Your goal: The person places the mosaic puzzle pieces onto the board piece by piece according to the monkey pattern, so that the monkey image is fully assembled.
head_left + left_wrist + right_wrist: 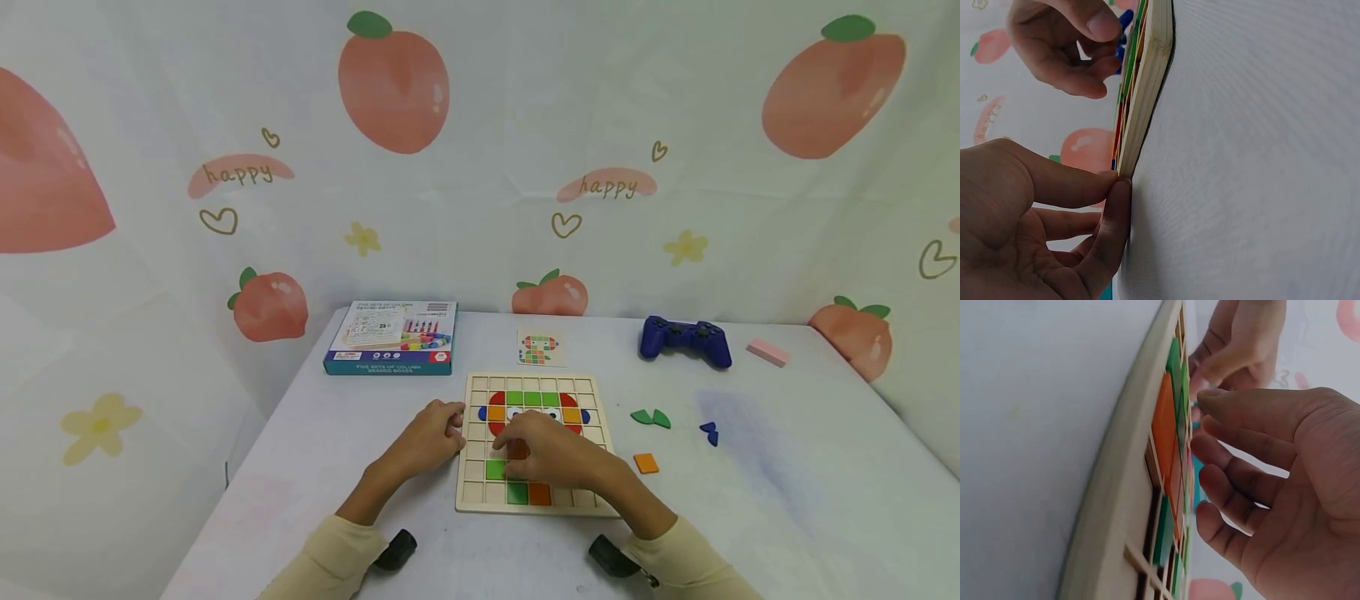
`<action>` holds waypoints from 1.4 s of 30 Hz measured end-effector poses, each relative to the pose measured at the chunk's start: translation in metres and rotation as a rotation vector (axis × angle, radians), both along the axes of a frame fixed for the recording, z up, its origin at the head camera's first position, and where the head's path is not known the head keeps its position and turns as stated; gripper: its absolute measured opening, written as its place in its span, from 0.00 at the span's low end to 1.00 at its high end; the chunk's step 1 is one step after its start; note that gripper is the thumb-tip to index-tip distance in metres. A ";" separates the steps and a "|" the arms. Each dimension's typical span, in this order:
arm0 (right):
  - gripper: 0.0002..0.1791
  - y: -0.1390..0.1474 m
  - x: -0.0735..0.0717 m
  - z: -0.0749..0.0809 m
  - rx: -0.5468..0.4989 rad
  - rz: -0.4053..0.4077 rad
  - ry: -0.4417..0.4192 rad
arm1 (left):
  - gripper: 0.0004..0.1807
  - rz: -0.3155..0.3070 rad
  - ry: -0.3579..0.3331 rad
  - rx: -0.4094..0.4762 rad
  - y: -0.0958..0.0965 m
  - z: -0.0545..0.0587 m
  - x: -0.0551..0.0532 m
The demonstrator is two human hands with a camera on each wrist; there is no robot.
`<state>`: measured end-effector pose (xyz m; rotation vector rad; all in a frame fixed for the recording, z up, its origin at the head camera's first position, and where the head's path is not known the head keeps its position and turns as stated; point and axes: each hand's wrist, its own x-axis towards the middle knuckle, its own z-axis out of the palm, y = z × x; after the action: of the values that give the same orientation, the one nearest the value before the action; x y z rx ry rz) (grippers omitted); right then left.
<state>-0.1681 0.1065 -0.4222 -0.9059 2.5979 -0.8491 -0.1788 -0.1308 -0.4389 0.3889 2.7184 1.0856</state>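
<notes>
A wooden grid board [474,493] lies on the table, partly filled with coloured tiles that form a face. My left hand [426,437] is at its left edge; in the left wrist view the thumb [1088,187] and a finger pinch the rim. Above the board's lower middle hovers my right hand [551,450], thumb and fingers apart and loosely bent, with nothing seen between them. Beneath it show a light green square [495,470], a darker green square [517,493] and an orange tile [540,494]. The hand hides part of the face.
Right of the board lie two green pieces [661,418], an orange square [647,463] and two small blue pieces [708,427]. A pattern card [542,354] stands behind it. Farther back are a box [392,337], a blue game controller [684,342] and a pink block [768,352].
</notes>
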 end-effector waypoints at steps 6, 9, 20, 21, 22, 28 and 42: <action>0.15 0.016 -0.008 0.004 -0.052 -0.045 -0.011 | 0.30 0.009 -0.006 0.010 0.001 0.001 0.002; 0.14 0.027 -0.014 0.006 -0.062 -0.077 -0.002 | 0.30 0.010 -0.006 0.012 0.001 0.002 0.002; 0.18 0.077 -0.032 0.012 -0.076 -0.222 0.010 | 0.30 -0.001 0.002 0.020 -0.001 0.000 0.001; 0.19 0.082 -0.033 0.013 -0.071 -0.236 0.002 | 0.30 -0.003 0.002 0.022 -0.001 0.000 0.001; 0.19 0.086 -0.034 0.013 -0.066 -0.253 -0.007 | 0.30 -0.004 0.003 0.022 -0.002 0.000 0.001; 0.20 0.110 -0.040 0.014 -0.051 -0.315 -0.020 | 0.30 -0.003 0.000 0.027 -0.002 -0.001 0.001; 0.25 0.163 -0.044 0.011 0.019 -0.400 -0.048 | 0.30 0.002 0.005 0.023 -0.001 -0.001 0.001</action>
<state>-0.2123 0.2698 -0.4109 -0.3551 2.7816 -0.9230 -0.1782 -0.1322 -0.4402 0.3934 2.7134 1.1185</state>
